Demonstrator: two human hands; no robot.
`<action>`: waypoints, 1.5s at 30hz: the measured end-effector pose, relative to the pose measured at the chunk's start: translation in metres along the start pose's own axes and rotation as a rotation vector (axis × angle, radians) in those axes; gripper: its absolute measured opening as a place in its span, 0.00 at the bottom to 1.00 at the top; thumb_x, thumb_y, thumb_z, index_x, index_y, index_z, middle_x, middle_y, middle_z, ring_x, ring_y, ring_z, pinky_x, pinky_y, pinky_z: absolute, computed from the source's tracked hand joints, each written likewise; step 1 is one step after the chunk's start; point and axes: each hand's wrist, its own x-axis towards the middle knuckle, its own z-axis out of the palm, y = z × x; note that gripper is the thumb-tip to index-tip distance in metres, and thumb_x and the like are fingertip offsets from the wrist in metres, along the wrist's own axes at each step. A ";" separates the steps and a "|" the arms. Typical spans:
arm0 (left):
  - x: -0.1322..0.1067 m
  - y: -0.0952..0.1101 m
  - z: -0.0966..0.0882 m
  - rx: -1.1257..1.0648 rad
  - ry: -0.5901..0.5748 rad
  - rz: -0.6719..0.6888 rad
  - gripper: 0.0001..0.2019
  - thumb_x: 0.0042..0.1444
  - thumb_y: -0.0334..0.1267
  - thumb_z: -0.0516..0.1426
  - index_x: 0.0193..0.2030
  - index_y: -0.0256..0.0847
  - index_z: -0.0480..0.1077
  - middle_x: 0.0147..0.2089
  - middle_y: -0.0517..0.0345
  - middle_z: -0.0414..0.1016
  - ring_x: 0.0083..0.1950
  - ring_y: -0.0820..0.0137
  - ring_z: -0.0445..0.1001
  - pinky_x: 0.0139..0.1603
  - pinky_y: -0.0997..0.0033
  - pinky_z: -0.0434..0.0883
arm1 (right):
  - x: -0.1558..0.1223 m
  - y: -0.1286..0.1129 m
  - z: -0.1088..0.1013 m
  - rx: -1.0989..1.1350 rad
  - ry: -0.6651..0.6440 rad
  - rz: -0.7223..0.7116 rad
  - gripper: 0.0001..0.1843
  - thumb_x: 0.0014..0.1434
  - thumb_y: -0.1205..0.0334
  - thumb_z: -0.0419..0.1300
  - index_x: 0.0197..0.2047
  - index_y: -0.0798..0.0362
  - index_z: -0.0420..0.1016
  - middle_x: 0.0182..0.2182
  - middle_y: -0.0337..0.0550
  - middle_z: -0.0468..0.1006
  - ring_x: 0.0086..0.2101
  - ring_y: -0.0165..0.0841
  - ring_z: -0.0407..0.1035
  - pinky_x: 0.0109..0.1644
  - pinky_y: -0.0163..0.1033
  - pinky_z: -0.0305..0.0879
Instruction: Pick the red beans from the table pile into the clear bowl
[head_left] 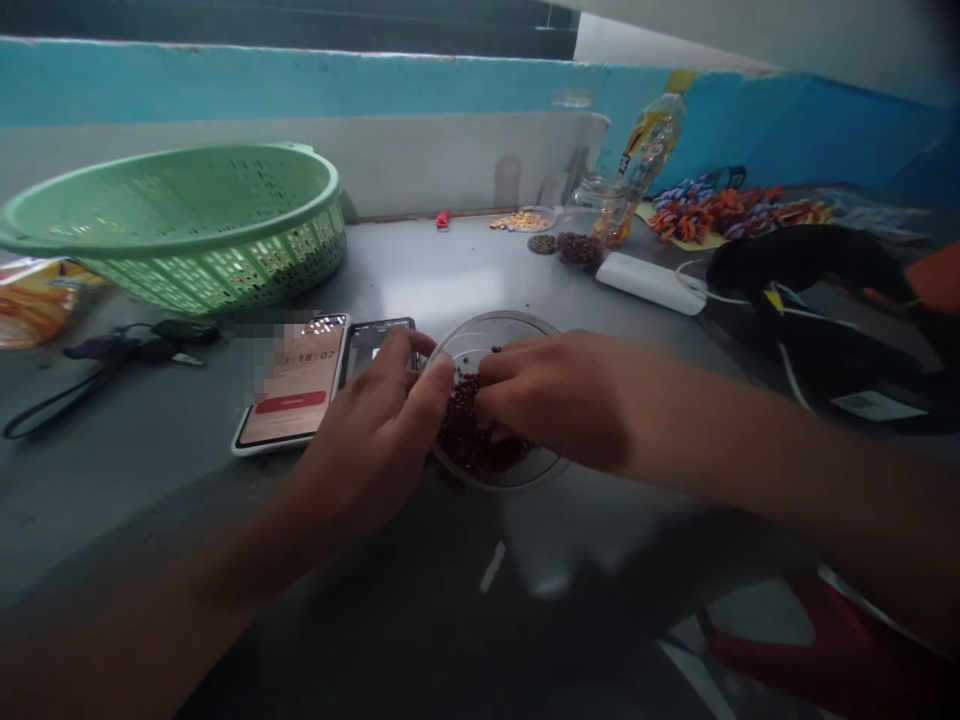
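A clear shallow bowl [480, 335] of small dark red beans [469, 440] sits on the grey table in front of me. My left hand [375, 440] grips the bowl's left rim, thumb over the edge and fingers curled. My right hand [555, 400] reaches into the bowl from the right, its fingertips pinched down in the beans. What the fingers hold is hidden.
Two phones [296, 385] lie left of the bowl. A green plastic basket [180, 230] stands at the back left, keys [142, 345] in front of it. Behind are a white power bank [649, 282], a glass jar [600, 205], a bottle [652, 140], small piles of seeds [577, 247], and colourful ties [720, 212].
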 end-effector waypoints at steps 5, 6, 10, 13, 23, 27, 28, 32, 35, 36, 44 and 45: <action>0.001 0.001 0.000 0.017 0.018 0.010 0.21 0.66 0.59 0.45 0.46 0.46 0.67 0.39 0.53 0.75 0.42 0.56 0.71 0.43 0.53 0.62 | 0.006 0.000 0.006 -0.062 0.007 -0.019 0.12 0.60 0.73 0.59 0.30 0.48 0.78 0.36 0.42 0.82 0.30 0.32 0.71 0.30 0.40 0.60; 0.001 0.001 0.001 0.022 0.020 0.015 0.21 0.67 0.59 0.45 0.45 0.46 0.67 0.39 0.53 0.75 0.42 0.57 0.71 0.43 0.53 0.62 | 0.005 0.001 0.008 -0.037 0.058 -0.038 0.12 0.60 0.72 0.58 0.29 0.48 0.77 0.35 0.42 0.81 0.30 0.32 0.71 0.31 0.40 0.61; 0.001 0.000 0.001 0.033 0.029 0.012 0.20 0.67 0.59 0.45 0.44 0.46 0.66 0.39 0.53 0.74 0.42 0.56 0.72 0.42 0.54 0.61 | 0.002 0.007 0.016 0.064 0.162 -0.039 0.12 0.60 0.71 0.58 0.27 0.48 0.75 0.31 0.40 0.80 0.27 0.30 0.68 0.31 0.40 0.59; 0.001 0.001 0.000 0.034 0.024 0.044 0.20 0.67 0.59 0.44 0.44 0.46 0.66 0.38 0.54 0.74 0.43 0.56 0.72 0.43 0.54 0.62 | -0.002 0.008 0.015 0.022 0.160 -0.047 0.10 0.62 0.69 0.58 0.30 0.49 0.75 0.30 0.39 0.78 0.26 0.28 0.66 0.30 0.39 0.54; 0.000 -0.001 0.001 0.019 0.029 0.050 0.18 0.68 0.58 0.44 0.44 0.49 0.65 0.37 0.57 0.77 0.42 0.57 0.73 0.42 0.53 0.63 | 0.006 -0.001 0.004 -0.148 0.056 0.106 0.11 0.66 0.73 0.55 0.42 0.54 0.78 0.33 0.45 0.78 0.35 0.39 0.74 0.32 0.41 0.58; 0.000 -0.002 0.001 0.006 0.026 0.028 0.18 0.68 0.59 0.45 0.44 0.48 0.65 0.35 0.57 0.76 0.39 0.58 0.73 0.40 0.54 0.62 | 0.010 -0.001 0.006 -0.121 0.030 0.092 0.09 0.65 0.73 0.57 0.39 0.55 0.79 0.33 0.45 0.77 0.33 0.38 0.72 0.31 0.41 0.56; 0.000 -0.002 0.001 0.007 0.026 0.021 0.19 0.68 0.59 0.45 0.44 0.48 0.65 0.34 0.58 0.76 0.39 0.58 0.73 0.40 0.54 0.62 | 0.010 -0.001 0.005 -0.105 0.030 0.085 0.09 0.65 0.73 0.58 0.38 0.55 0.79 0.32 0.44 0.77 0.32 0.37 0.71 0.31 0.41 0.56; -0.001 0.002 -0.001 0.018 0.020 -0.005 0.19 0.67 0.60 0.45 0.46 0.48 0.65 0.34 0.57 0.77 0.38 0.57 0.74 0.39 0.54 0.63 | 0.009 -0.004 0.000 -0.052 0.007 0.110 0.08 0.65 0.74 0.60 0.39 0.55 0.80 0.33 0.43 0.77 0.31 0.34 0.70 0.31 0.40 0.54; -0.001 0.004 -0.003 0.020 0.007 -0.009 0.20 0.67 0.60 0.44 0.46 0.46 0.64 0.33 0.56 0.77 0.37 0.57 0.75 0.39 0.54 0.64 | 0.009 -0.008 -0.007 -0.015 -0.077 0.155 0.07 0.67 0.72 0.60 0.40 0.56 0.80 0.35 0.45 0.77 0.32 0.34 0.70 0.31 0.41 0.53; -0.002 0.005 -0.003 0.019 0.006 -0.004 0.20 0.67 0.60 0.44 0.46 0.46 0.64 0.33 0.56 0.77 0.37 0.57 0.75 0.39 0.54 0.64 | 0.009 -0.009 -0.007 -0.001 -0.071 0.147 0.07 0.67 0.72 0.60 0.40 0.56 0.80 0.35 0.45 0.78 0.33 0.35 0.70 0.31 0.41 0.54; -0.004 0.008 -0.008 -0.017 -0.019 -0.022 0.22 0.66 0.61 0.44 0.48 0.45 0.63 0.27 0.58 0.75 0.32 0.57 0.74 0.36 0.55 0.63 | 0.013 -0.003 -0.001 0.038 0.028 0.073 0.07 0.68 0.69 0.60 0.39 0.55 0.80 0.36 0.43 0.79 0.34 0.34 0.70 0.33 0.42 0.56; -0.004 0.009 -0.009 -0.020 -0.018 -0.027 0.21 0.66 0.60 0.44 0.48 0.45 0.63 0.27 0.59 0.75 0.33 0.57 0.73 0.36 0.55 0.63 | 0.014 -0.003 -0.002 0.038 0.029 0.068 0.07 0.68 0.69 0.60 0.39 0.56 0.80 0.36 0.43 0.79 0.34 0.34 0.70 0.33 0.42 0.56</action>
